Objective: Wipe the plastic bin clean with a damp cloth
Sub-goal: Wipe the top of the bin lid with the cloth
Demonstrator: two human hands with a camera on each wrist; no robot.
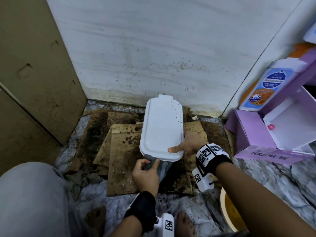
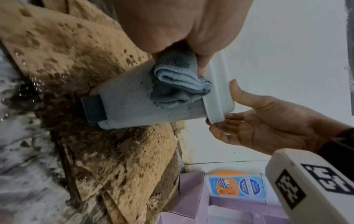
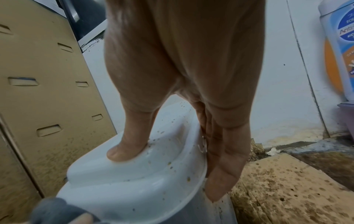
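A white plastic bin (image 1: 162,127) with its lid on stands on stained cardboard near the wall; brown specks dot the lid's right side. My right hand (image 1: 188,144) grips the lid's near right corner, thumb (image 3: 124,151) on top and fingers down the side by the rim. My left hand (image 1: 146,175) holds a folded grey-blue cloth (image 1: 150,161) against the bin's near side. In the left wrist view the cloth (image 2: 178,84) lies on the grey speckled bin wall (image 2: 124,106) just under the lid rim. The bin's far side is hidden.
Wet, dirty cardboard sheets (image 1: 123,151) cover the marble floor. A beige ribbed panel (image 1: 34,82) stands at the left, a stained white wall (image 1: 153,57) behind. A purple box (image 1: 256,134) and a soap bottle (image 1: 266,89) sit right. A bowl (image 1: 229,212) lies near my right forearm.
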